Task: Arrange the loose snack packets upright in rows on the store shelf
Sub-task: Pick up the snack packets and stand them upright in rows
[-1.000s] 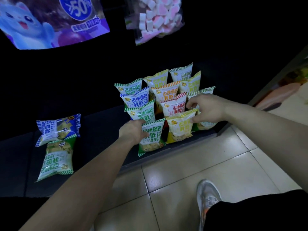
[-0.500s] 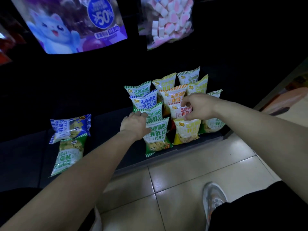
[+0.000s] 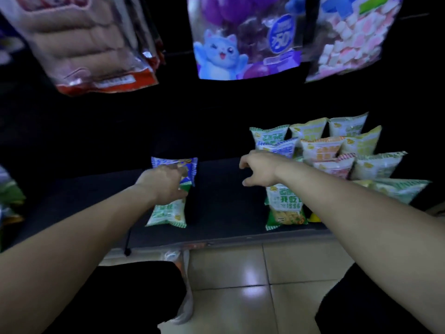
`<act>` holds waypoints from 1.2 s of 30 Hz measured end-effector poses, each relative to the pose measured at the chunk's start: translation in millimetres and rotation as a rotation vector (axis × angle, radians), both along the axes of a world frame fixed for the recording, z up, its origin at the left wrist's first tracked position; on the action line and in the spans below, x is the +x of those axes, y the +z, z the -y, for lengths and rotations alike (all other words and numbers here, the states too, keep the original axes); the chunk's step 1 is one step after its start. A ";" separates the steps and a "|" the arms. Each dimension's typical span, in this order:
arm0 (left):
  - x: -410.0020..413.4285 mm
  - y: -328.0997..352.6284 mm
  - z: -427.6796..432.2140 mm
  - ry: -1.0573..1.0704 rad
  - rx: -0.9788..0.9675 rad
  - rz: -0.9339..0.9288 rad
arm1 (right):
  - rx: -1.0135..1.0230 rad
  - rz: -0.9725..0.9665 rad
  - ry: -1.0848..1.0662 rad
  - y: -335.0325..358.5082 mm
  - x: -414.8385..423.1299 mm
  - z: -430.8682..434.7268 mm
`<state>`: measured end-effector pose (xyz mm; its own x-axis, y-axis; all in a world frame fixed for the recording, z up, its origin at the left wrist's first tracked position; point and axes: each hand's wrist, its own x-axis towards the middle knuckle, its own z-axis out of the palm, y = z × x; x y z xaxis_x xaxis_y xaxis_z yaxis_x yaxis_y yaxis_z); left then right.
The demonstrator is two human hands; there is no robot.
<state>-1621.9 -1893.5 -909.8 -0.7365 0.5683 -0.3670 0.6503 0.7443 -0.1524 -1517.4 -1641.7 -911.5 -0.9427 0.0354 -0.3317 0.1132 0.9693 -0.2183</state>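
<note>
- The left hand (image 3: 163, 185) lies on top of two loose packets on the dark shelf (image 3: 224, 206). Its grip is partly closed around the place where the blue packet (image 3: 186, 165) meets the green packet (image 3: 168, 212), but the fingers are hidden, so I cannot tell if it already pinches one of them.
- The right hand (image 3: 261, 169) is in the air over the bare middle of the shelf, with the grip open, the fingers curled loosely and nothing inside.
- Both loose packets lie flat, the blue one behind and the green one nearer to the shelf edge, well apart from the standing group.
- On the right, the standing rows (image 3: 337, 150) are upright, one behind another; the front green packet (image 3: 285, 208) stands at the shelf edge.
- To do this step well, I think the left hand should take only one packet, by its top seam, so it hangs straight.
- The empty right hand could steady the front row during placing, because these light bags probably fall easily.
- The picture is blurred by motion, so small details remain uncertain.
</note>
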 end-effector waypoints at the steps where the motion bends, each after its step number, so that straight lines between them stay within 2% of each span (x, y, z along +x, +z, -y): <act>1: -5.9 -3.3 18.7 0.054 -0.003 0.027 | -0.008 0.010 0.026 -3.5 -11.1 14.1; 4: -21.5 -18.8 70.1 0.208 0.020 0.130 | -0.043 0.037 0.099 -21.4 -46.2 58.6; 7: -30.2 -39.7 107.6 0.293 0.034 0.150 | -0.081 0.082 0.150 -51.1 -78.9 101.9; 11: -40.9 -69.4 137.1 0.335 0.024 0.158 | -0.080 0.111 0.191 -99.8 -119.8 149.7; 18: -63.8 -98.1 153.2 0.402 0.138 0.264 | -0.037 0.123 0.233 -166.6 -156.6 184.1; 21: -69.0 -100.8 153.7 0.416 0.191 0.278 | -0.060 0.164 0.321 -174.4 -164.7 183.5; 27: -68.7 -104.1 164.5 0.429 0.143 0.273 | 0.162 0.153 0.360 -172.2 -163.9 186.6; 32: -61.4 -99.0 165.8 0.430 0.125 0.265 | 0.170 0.073 0.417 -162.5 -158.3 182.0; 36: -56.1 -97.9 166.3 0.412 0.085 0.263 | 0.166 0.086 0.461 -163.0 -153.8 179.0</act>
<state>-1678.0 -2059.8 -1007.7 -0.7948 0.2854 -0.5356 0.3077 0.9502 0.0497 -1671.2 -1820.7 -1074.5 -0.8421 -0.3196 -0.4345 -0.3244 0.9437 -0.0654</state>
